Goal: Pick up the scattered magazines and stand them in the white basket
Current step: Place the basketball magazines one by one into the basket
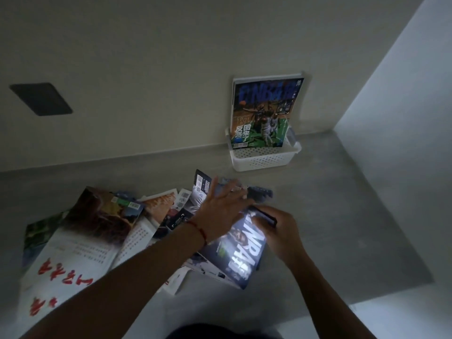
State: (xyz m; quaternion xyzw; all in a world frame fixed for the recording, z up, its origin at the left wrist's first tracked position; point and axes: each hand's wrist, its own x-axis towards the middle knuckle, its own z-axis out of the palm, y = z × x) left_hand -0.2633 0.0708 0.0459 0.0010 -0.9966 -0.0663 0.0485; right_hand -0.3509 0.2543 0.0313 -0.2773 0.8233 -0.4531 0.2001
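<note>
dim scene. one magazine is stood upright in the white basket, leaned on the wall. the rest are fanned in a loose pile on the grey counter. left hand is laid flat, fingers spread, on the top dark magazine. right hand is curled on its far edge; grip blurred, cannot be told.

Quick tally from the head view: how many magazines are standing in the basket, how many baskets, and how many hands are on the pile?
Magazines standing in the basket: 1
White baskets: 1
Hands on the pile: 2, left hand, right hand
Total: 4
</note>
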